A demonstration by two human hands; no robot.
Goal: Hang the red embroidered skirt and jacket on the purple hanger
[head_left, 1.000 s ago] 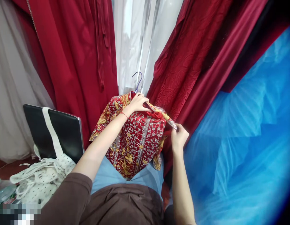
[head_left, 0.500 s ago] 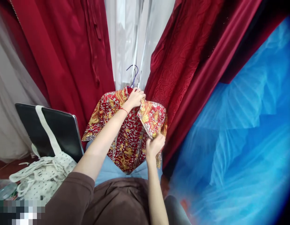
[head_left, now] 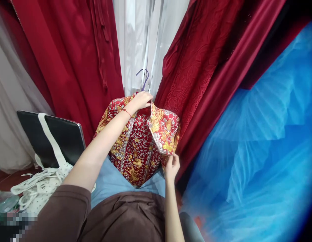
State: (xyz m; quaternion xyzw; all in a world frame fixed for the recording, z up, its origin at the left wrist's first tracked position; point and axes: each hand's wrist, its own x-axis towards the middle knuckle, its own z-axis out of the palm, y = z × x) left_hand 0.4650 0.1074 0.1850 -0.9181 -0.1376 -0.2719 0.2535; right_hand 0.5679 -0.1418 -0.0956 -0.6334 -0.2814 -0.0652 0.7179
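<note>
A red garment [head_left: 138,148] with gold and silver embroidery hangs in front of me, its lower part over my light blue clothing. The purple hanger [head_left: 146,78] sticks out above its collar. My left hand [head_left: 143,100], with a red string on the wrist, is closed at the garment's collar near the hanger. My right hand [head_left: 172,165] pinches the lower edge of the folded-over front panel [head_left: 164,129] on the right side.
Dark red gowns hang on the left [head_left: 77,60] and right [head_left: 196,67]. A black chair back [head_left: 62,137] and a dotted white bag [head_left: 45,188] stand at the left. Blue tulle [head_left: 267,151] fills the right. White fabric [head_left: 133,40] hangs behind the hanger.
My right hand has moved down and slightly right along the panel's edge. My left hand has shifted a little left at the collar. The panel lies flatter and wider.
</note>
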